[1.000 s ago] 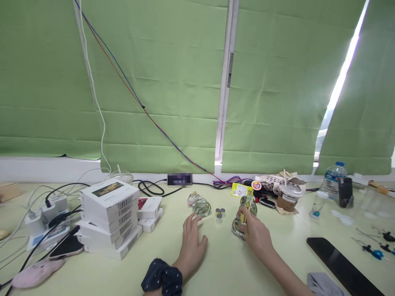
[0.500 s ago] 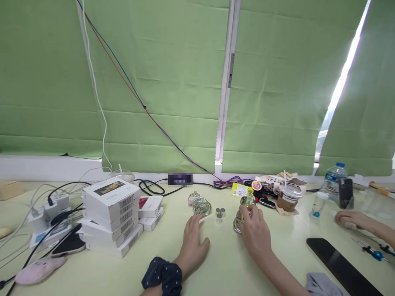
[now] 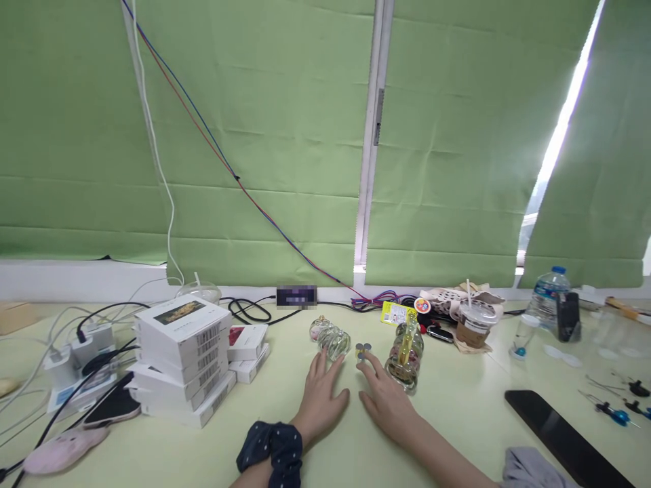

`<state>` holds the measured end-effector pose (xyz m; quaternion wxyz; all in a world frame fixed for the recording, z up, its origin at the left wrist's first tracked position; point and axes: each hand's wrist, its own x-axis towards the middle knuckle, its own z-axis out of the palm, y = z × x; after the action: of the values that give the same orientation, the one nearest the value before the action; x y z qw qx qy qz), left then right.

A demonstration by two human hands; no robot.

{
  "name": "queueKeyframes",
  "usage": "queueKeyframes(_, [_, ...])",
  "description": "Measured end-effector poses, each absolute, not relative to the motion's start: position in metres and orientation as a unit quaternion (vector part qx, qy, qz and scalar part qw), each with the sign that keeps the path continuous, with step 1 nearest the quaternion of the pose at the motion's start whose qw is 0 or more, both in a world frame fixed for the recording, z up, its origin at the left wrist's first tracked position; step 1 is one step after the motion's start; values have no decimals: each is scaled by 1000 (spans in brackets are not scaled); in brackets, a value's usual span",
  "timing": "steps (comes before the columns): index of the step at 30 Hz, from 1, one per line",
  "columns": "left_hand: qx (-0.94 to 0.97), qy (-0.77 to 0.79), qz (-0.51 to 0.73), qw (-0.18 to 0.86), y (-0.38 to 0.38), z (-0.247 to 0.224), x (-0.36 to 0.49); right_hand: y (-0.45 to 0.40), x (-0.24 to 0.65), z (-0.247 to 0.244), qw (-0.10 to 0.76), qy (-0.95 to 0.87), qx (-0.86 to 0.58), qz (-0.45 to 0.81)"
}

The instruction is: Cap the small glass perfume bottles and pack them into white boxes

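Observation:
My left hand (image 3: 323,400) lies with its fingers spread, fingertips at the near side of a ribbed clear glass piece (image 3: 334,341). My right hand (image 3: 386,400) reaches its fingers toward a cluster of small grey-topped cylinders (image 3: 363,349); the fingertips cover the nearest part of the cluster, so I cannot tell whether they touch it. It grips nothing visible, and its fingers are apart. Right of that hand rests a second ribbed glass piece (image 3: 405,359) with a yellow strip along its top. A dark dotted scrunchie (image 3: 272,451) circles my left wrist.
Stacked white boxes (image 3: 183,359) and tangled cables with chargers (image 3: 84,352) occupy the left. At the back right stand an iced drink cup (image 3: 475,325) and a water bottle (image 3: 552,295). A long black slab (image 3: 564,437) and small blue-and-black tools (image 3: 613,413) lie at right.
My right hand has left the right-hand glass piece and moved left to the small cylinders. My left hand has barely shifted. Another person's hand at the far right has gone out of view.

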<state>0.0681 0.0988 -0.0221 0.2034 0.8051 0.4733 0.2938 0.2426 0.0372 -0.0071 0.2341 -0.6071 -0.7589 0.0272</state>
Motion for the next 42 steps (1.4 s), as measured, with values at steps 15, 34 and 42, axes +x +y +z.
queueKeyframes(15, [735, 488, 421, 211, 109, -29, 65, 44, 243, -7, 224, -762, -606, 53])
queueKeyframes(34, [717, 494, 439, 223, 111, -21, 60, 47, 245, -14, 317, -761, -565, 17])
queueKeyframes(42, [716, 512, 422, 216, 105, -16, 60, 46, 244, -10, 353, -754, -553, 38])
